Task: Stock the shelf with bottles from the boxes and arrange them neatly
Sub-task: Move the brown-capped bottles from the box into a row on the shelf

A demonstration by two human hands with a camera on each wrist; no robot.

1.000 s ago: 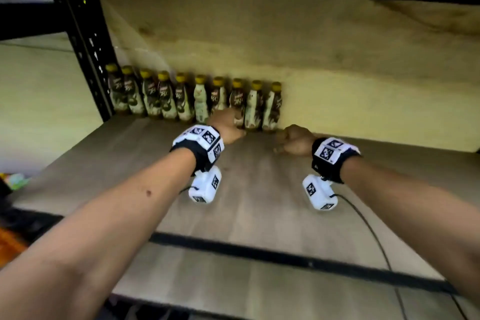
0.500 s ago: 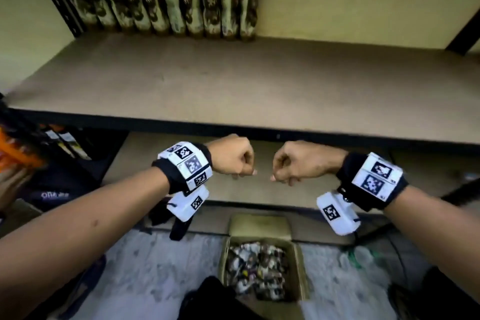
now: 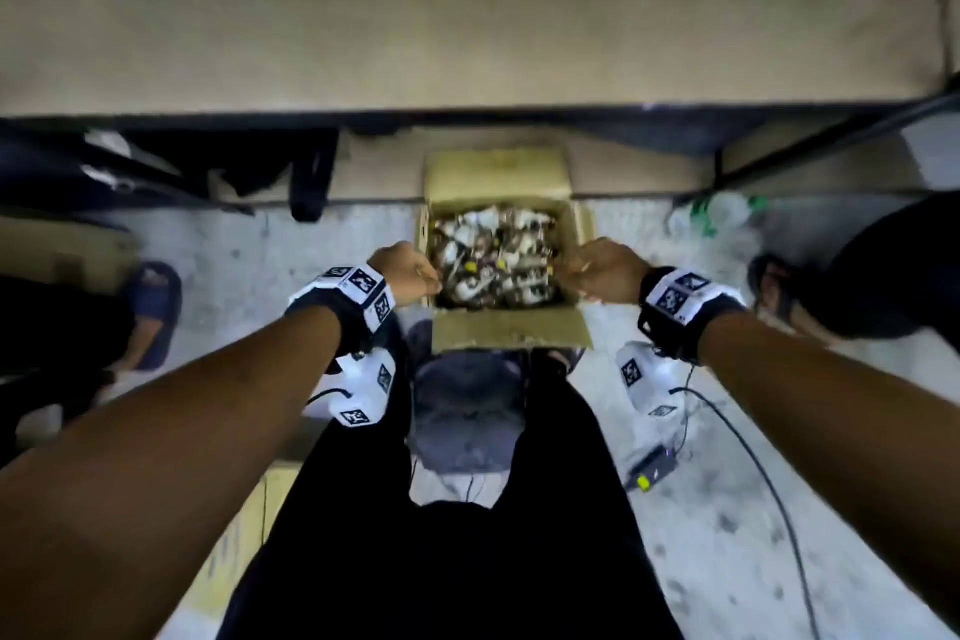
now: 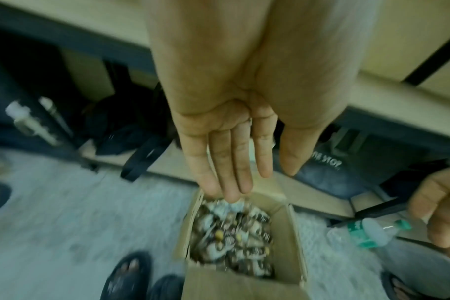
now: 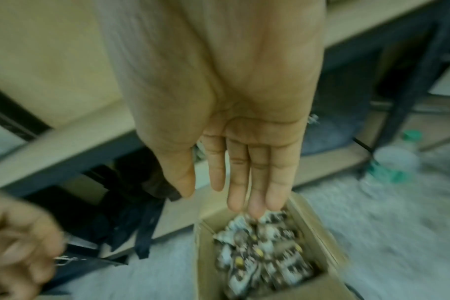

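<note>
Many small brown-and-white labelled bottles (image 3: 493,257) remain in the open brown cardboard box (image 3: 511,333), the pale wooden shelf (image 3: 467,16) shows bare, and I hold nothing, my left hand (image 4: 226,142) and right hand (image 5: 247,154) with fingers straight.

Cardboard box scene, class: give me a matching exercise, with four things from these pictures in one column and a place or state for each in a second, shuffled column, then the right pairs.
Things:
1. cardboard box
2. left hand
3. green-labelled water bottle
4. shelf board

Places or states:
A. fingers straight, holding nothing
B. on the floor, flaps open, bottles inside
C. lying on the floor beside the box
D. bare, above the box

Pairs: 1-B, 2-A, 3-C, 4-D
</note>
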